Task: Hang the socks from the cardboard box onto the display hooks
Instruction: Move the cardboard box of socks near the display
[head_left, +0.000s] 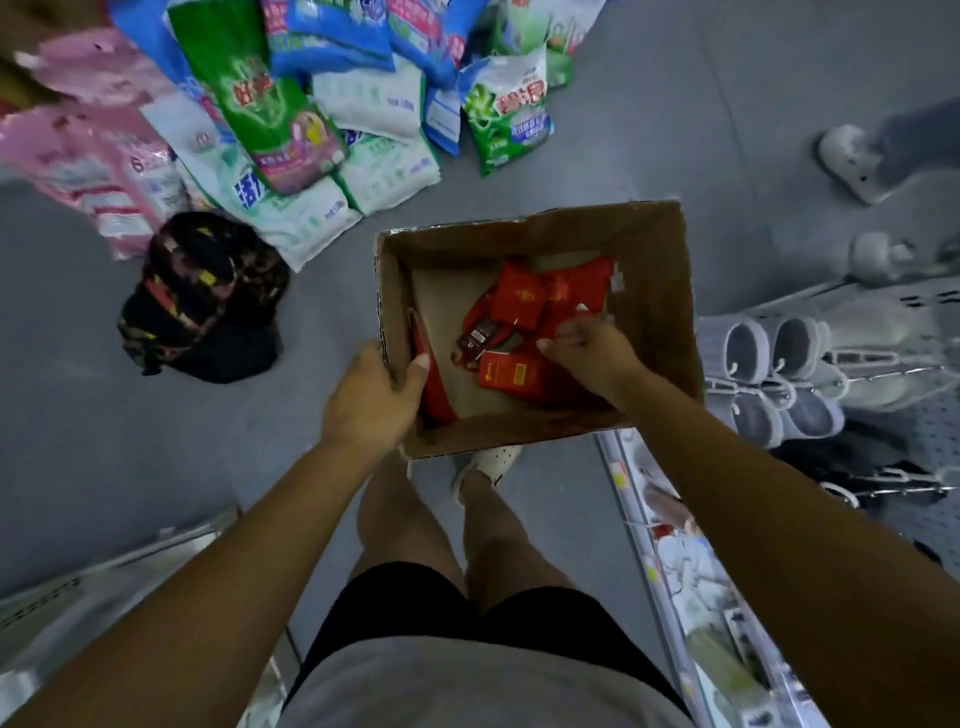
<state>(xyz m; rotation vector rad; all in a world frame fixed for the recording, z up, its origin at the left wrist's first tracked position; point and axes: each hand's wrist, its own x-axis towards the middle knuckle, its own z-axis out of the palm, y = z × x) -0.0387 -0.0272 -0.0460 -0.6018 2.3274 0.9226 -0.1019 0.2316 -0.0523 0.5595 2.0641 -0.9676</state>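
1. Gripping the left wall of the open brown cardboard box (654, 291) with the left hand (371, 395), thumb inside: hold steady.
2. Single out one pack among the red flat-packed socks (519, 301) lying in it.
3. Fingers of the right hand (592, 353) bent over them; cannot tell whether pinching.
4. Then lift toward the metal display hooks (883, 370).

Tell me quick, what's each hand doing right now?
Left hand: grips the left wall of the cardboard box, thumb inside.
Right hand: in the box on the red sock packs; whether it grips one cannot be told.
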